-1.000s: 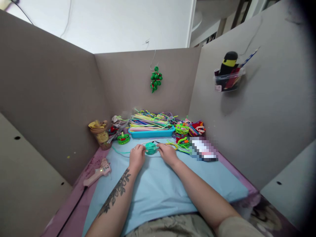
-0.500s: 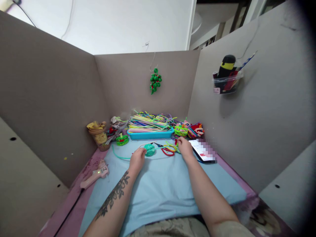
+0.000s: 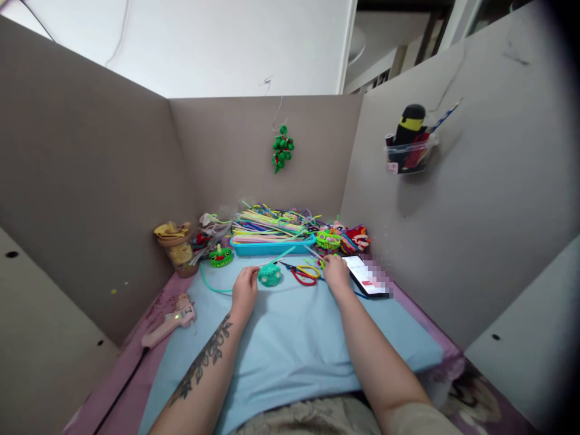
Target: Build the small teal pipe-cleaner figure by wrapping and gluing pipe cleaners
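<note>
My left hand [image 3: 245,286] is closed in a pinch at the left edge of a round teal pipe-cleaner piece [image 3: 270,275] with pale dots. One teal strand [image 3: 284,254] rises from it to the right, and another curves away on the left. My right hand [image 3: 336,273] is closed, fingertips on a thin pale strand [image 3: 313,252] that looks like a pipe cleaner; small red and green bits lie by those fingers. Between the hands rest scissors [image 3: 306,275] with red and yellow handles. A phone [image 3: 368,277] lies just right of my right hand.
At the back, a blue tray [image 3: 272,248] is heaped with pipe cleaners. Green figures [image 3: 220,256] and colourful ones flank it. A brown cup [image 3: 176,249] and a pink glue gun [image 3: 170,325] are at left. Grey panels enclose three sides; a clear holder [image 3: 411,158] hangs right.
The teal strand that stretched right toward my right hand now points up and right. A pale strand shows at my right fingertips. The view has shifted slightly.
</note>
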`<state>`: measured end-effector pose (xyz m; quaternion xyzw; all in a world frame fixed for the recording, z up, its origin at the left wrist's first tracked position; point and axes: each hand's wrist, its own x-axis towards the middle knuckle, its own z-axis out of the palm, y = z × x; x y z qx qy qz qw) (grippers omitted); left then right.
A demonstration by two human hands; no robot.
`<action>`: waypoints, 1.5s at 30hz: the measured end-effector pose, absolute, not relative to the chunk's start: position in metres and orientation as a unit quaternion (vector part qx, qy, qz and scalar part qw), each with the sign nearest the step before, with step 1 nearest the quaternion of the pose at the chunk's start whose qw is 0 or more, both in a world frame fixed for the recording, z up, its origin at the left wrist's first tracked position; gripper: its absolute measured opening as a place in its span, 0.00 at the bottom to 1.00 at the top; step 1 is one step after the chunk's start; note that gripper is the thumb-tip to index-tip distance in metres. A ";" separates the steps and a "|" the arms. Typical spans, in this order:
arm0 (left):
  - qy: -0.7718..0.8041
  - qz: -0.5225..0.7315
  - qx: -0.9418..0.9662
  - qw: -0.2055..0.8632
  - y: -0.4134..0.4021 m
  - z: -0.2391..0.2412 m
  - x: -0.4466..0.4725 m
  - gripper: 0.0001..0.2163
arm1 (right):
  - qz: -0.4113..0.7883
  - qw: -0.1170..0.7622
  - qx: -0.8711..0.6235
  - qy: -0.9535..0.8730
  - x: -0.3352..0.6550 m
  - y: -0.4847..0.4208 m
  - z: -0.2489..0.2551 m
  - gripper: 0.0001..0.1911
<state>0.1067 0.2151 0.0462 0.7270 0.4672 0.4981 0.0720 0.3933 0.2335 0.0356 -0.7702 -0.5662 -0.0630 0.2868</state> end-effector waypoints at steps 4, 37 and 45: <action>0.471 0.487 0.732 0.073 0.217 0.045 0.106 0.10 | -0.074 0.369 -0.757 -0.534 0.390 0.231 0.041 0.12; 0.411 0.485 0.756 0.153 0.204 0.042 0.133 0.11 | 0.168 0.540 -0.437 -0.700 0.295 0.211 0.043 0.17; 0.414 0.542 0.685 0.256 0.210 0.044 0.128 0.14 | 0.202 0.582 -0.474 -0.629 0.310 0.215 0.041 0.14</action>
